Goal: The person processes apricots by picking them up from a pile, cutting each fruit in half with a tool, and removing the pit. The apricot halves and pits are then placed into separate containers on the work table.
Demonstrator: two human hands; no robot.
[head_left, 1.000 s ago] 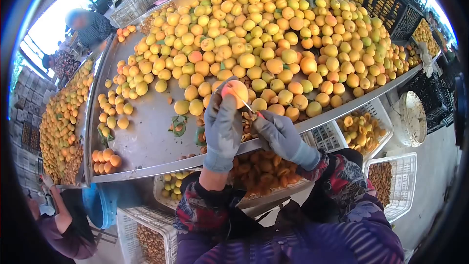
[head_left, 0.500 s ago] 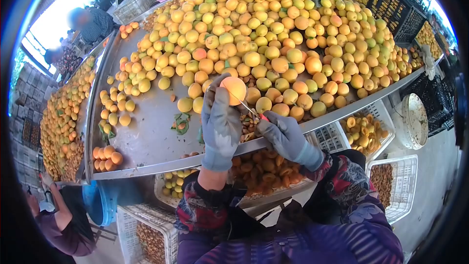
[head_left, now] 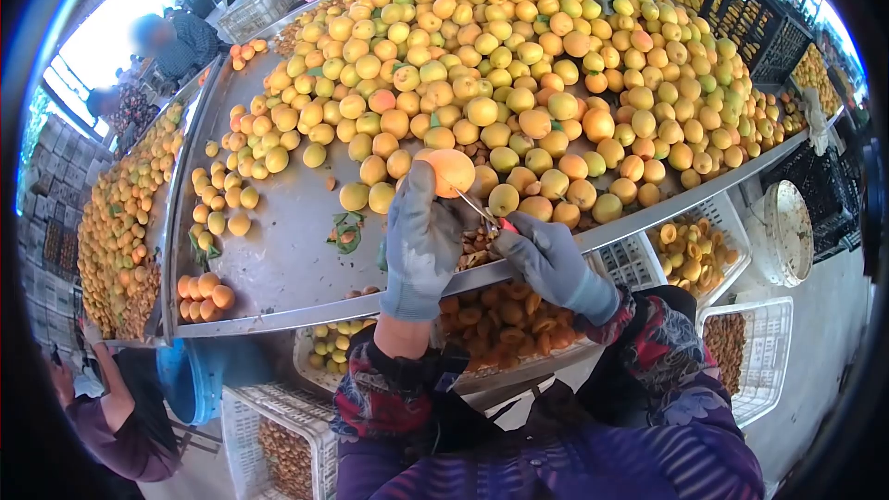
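Gloved in grey, my left hand (head_left: 419,245) is closed on an orange apricot (head_left: 448,172) above the near edge of the metal table (head_left: 278,264). My right hand (head_left: 548,264), also gloved, grips a small tool (head_left: 506,225) with a red handle. The tool's thin metal end touches the lower side of the apricot. Behind both hands lies a large heap of yellow and orange apricots (head_left: 482,111). Pits and scraps (head_left: 474,245) lie on the table between my hands. Below them is a container of opened apricot halves (head_left: 509,329).
White crates (head_left: 769,361) stand at the lower right and lower left (head_left: 231,444). A white bucket (head_left: 787,231) is at the right, a blue bucket (head_left: 185,380) at the left. Black crates (head_left: 755,23) stand at the upper right. A co-worker's arm (head_left: 113,389) shows at the lower left.
The apricot in my left hand has turned and now shows a longer side. The tool's tip stays against it. The view has shifted slightly.
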